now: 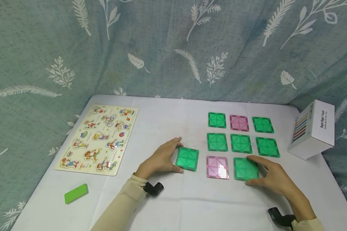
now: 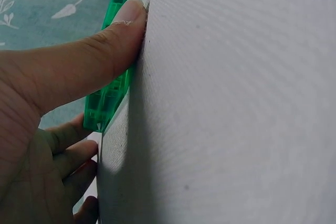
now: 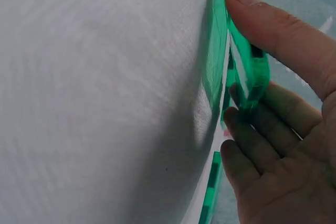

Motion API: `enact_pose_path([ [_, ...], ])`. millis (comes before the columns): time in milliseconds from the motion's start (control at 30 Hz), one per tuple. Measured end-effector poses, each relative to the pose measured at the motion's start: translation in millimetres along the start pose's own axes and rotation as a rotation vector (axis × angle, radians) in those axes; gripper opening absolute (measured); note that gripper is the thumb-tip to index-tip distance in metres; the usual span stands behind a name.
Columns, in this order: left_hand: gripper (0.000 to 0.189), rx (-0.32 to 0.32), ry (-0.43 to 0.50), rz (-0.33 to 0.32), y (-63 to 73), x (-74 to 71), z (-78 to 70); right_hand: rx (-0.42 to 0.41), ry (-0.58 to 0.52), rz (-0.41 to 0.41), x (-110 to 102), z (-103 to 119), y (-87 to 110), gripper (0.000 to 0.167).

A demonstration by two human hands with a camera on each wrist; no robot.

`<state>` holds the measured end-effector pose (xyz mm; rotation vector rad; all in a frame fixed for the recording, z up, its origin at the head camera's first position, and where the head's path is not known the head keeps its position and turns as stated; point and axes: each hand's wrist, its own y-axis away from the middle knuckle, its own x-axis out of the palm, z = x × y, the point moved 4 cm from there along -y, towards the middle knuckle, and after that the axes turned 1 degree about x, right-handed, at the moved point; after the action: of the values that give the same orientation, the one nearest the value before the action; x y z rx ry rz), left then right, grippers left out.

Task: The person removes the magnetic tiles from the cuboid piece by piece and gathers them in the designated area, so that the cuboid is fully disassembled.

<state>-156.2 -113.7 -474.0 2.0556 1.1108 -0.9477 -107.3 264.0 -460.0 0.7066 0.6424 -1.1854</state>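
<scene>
My left hand (image 1: 162, 158) pinches a green square magnetic tile (image 1: 187, 158) by its edges, thumb at the near side and fingers at the far side. In the left wrist view, the thumb (image 2: 113, 43) presses on the edge of that tile (image 2: 107, 100). On the right, my right hand (image 1: 276, 177) grips another green magnetic tile (image 1: 245, 169) between thumb and fingers. The right wrist view shows this tile (image 3: 254, 72) tilted up off the white cloth, over a green tint on the cloth. A pink magnetic tile (image 1: 217, 167) lies flat between the two green ones.
Behind the hands lie two rows of magnetic tiles, green ones (image 1: 217, 142) and a pink one (image 1: 239, 123). A white box (image 1: 321, 128) stands at the right. To the left are a picture puzzle board (image 1: 96, 139) and a bright green block (image 1: 76, 193). Patterned fabric (image 1: 162, 48) hangs behind.
</scene>
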Motion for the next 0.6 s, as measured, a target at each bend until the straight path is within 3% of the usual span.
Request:
enact_pose_path([
  [600, 0.092, 0.017, -0.003, -0.011, 1.2, -0.5, -0.4, -0.046, 0.017, 0.009, 4.6, -1.6, -1.5, 0.094],
])
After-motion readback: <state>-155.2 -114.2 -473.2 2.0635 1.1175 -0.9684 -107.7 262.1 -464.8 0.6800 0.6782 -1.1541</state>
